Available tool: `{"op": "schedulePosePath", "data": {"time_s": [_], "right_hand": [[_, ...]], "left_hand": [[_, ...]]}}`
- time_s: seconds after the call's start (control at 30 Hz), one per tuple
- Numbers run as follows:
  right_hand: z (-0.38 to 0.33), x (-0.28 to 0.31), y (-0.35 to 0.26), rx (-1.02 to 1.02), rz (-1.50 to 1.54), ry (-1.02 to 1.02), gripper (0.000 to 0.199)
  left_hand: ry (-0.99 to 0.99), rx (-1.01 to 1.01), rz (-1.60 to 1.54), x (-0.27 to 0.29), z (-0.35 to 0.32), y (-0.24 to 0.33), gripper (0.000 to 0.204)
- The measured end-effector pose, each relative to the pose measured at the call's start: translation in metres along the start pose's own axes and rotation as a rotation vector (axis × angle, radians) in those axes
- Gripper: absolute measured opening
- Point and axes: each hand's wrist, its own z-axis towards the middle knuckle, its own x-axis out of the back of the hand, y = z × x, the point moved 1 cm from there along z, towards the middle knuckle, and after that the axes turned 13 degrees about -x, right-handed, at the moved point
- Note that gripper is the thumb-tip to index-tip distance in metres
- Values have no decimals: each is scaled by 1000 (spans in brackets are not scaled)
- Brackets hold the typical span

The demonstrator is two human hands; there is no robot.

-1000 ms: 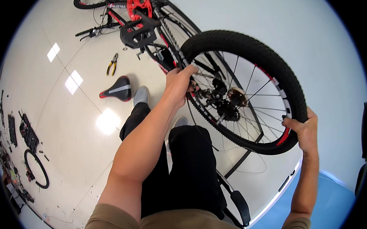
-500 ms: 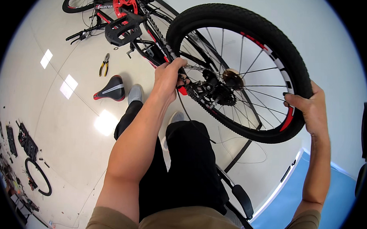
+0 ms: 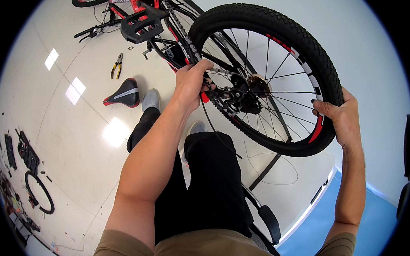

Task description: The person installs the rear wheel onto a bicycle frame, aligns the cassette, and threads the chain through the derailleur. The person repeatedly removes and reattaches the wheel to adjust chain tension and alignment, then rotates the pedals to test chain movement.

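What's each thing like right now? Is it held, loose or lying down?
Left hand: closed on the bike.
Right hand: closed on the wheel.
Bike: held.
Wheel: held by its edge.
Saddle: off the bike, on the floor.
Pliers: lying on the floor, handles apart.
Cable: one end loose.

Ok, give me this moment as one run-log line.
left hand: at chain, exact grip hidden | right hand: gripping tire, thumb over rim | saddle: on floor | pliers: on floor
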Motion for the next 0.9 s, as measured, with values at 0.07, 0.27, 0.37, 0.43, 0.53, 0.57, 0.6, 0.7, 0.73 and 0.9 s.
{"op": "schedulePosePath", "data": {"time_s": [0.07, 0.27, 0.37, 0.43, 0.53, 0.57, 0.6, 0.7, 0.73, 0.9], "right_hand": [[0, -2, -2, -7, 5, -8, 22], [2, 1, -1, -15, -29, -22, 34], [-11, -7, -13, 26, -4, 9, 21], [-13, -7, -18, 15, -54, 4, 21], [-20, -10, -28, 17, -85, 19, 21], [-22, -10, -29, 20, -89, 27, 21], [-22, -10, -30, 21, -97, 26, 23], [-21, -10, -32, 25, -127, 21, 28], [-22, -10, -33, 28, -141, 19, 28], [-19, -12, -34, 45, -94, -6, 26]], "left_hand": [[5, 0, 1, 0, -2, 2, 25], [-6, -11, -35, -4, -10, 4, 24], [-12, -7, -28, -4, -14, 5, 25], [-10, -10, -18, -3, -16, 6, 25], [-7, -24, -20, -5, -22, 8, 26], [-10, -31, -27, -6, -24, 8, 26], [-14, -37, -32, -7, -26, 9, 27], [-26, -46, -31, -8, -28, 9, 28], [-29, -52, -34, -7, -28, 9, 28], [-19, -57, -42, -6, -28, 9, 28]]}}
